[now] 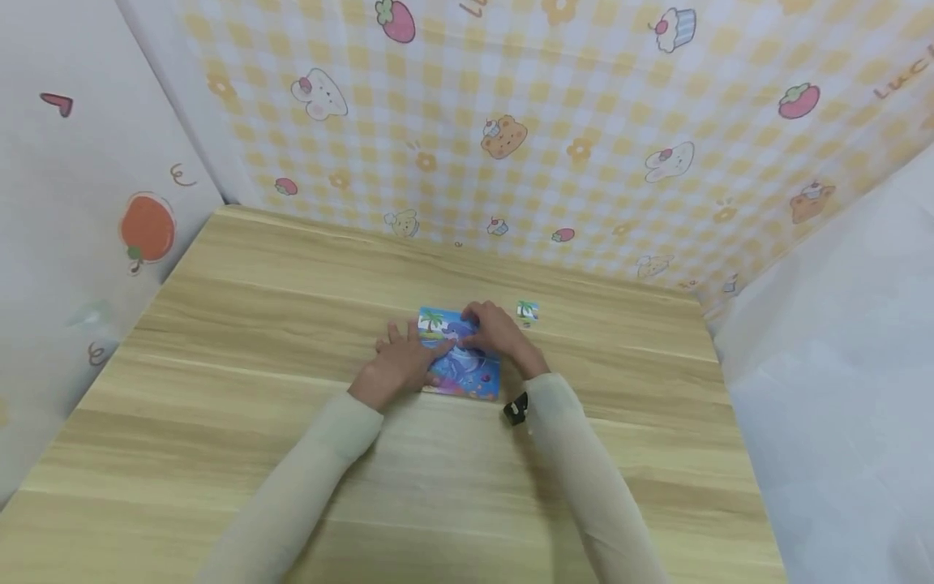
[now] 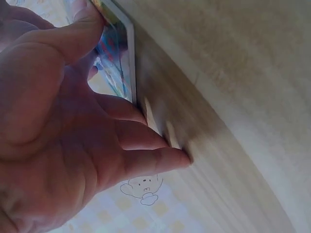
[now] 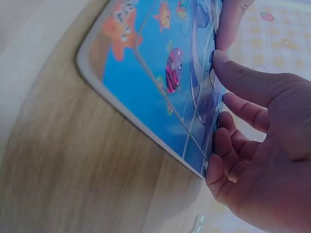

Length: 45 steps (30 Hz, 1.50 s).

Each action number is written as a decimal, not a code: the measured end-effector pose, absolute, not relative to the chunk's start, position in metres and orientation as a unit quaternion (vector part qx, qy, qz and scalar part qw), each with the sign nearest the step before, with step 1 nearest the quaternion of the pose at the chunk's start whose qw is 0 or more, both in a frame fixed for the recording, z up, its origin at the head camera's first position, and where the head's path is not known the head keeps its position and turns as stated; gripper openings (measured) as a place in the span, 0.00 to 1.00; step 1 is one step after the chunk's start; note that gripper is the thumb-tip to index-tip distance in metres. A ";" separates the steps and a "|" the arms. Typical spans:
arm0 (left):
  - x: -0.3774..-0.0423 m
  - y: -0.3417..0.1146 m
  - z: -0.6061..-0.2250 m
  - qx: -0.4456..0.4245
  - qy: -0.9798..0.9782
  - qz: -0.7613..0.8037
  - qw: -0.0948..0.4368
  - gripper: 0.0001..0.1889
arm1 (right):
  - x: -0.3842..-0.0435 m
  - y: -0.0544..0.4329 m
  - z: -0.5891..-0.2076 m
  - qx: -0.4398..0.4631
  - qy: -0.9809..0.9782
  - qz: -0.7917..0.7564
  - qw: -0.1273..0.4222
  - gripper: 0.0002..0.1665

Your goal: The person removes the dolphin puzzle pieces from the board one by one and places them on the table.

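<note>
A square jigsaw puzzle (image 1: 456, 369) with a dolphin under water lies on the table, thin grid seams showing across it. My left hand (image 1: 400, 363) rests along its left edge, fingers spread on the wood, thumb (image 2: 87, 29) laid over the picture. From the upper right, my right hand (image 1: 499, 332) grips the puzzle, fingers curled at its edge and thumb (image 3: 238, 70) on the dolphin. That hand hides the puzzle's upper right corner. A striped pink fish (image 3: 173, 70) and an orange starfish (image 3: 118, 36) show on the part nearest the right wrist camera.
Right of the puzzle lies a small palm-tree picture piece (image 1: 528, 311). The wooden table (image 1: 292, 268) ends at a yellow checked cloth (image 1: 452, 105) behind it. White sheets hang at the left (image 1: 51, 203) and right (image 1: 832, 365). A black device (image 1: 516, 410) sits at my right wrist.
</note>
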<state>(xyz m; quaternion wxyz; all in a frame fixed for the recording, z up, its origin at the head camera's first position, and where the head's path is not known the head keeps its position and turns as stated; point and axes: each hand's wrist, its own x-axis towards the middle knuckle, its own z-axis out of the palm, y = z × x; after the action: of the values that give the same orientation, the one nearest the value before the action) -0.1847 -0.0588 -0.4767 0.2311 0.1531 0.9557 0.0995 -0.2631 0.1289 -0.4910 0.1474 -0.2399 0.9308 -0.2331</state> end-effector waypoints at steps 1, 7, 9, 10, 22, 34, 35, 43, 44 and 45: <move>-0.185 -0.059 -0.476 0.154 0.956 0.097 0.231 0.38 | -0.263 0.128 -0.490 -0.237 0.930 -0.238 0.151 0.27; -0.186 -0.059 -0.473 0.158 0.955 0.090 0.236 0.38 | -0.264 0.128 -0.487 -0.226 0.928 -0.246 0.164 0.26; -0.185 -0.059 -0.473 0.157 0.955 0.093 0.235 0.38 | -0.264 0.128 -0.488 -0.222 0.928 -0.248 0.165 0.26; -0.185 -0.059 -0.472 0.157 0.955 0.093 0.234 0.38 | -0.264 0.128 -0.488 -0.221 0.928 -0.249 0.166 0.25; -0.187 -0.058 -0.475 0.156 0.956 0.092 0.230 0.39 | -0.266 0.131 -0.495 -0.190 0.918 -0.309 0.158 0.19; -0.189 -0.058 -0.473 0.154 0.955 0.097 0.234 0.39 | -0.268 0.137 -0.503 -0.144 0.904 -0.380 0.129 0.14; -0.189 -0.058 -0.473 0.154 0.955 0.098 0.235 0.39 | -0.268 0.138 -0.502 -0.141 0.902 -0.387 0.130 0.14; -0.185 -0.055 -0.473 0.146 0.953 0.106 0.242 0.40 | -0.262 0.137 -0.498 -0.134 0.897 -0.391 0.155 0.10; -0.185 -0.056 -0.473 0.143 0.954 0.106 0.243 0.40 | -0.262 0.136 -0.498 -0.133 0.896 -0.393 0.160 0.10; -0.184 -0.056 -0.473 0.142 0.954 0.106 0.243 0.40 | -0.261 0.136 -0.497 -0.131 0.894 -0.395 0.163 0.09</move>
<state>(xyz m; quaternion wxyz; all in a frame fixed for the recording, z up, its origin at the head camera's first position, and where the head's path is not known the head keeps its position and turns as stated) -0.1844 -0.0561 -0.4727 0.2426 0.1421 0.9537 0.1064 -0.2614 0.1355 -0.4970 0.1630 -0.1314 0.8944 -0.3952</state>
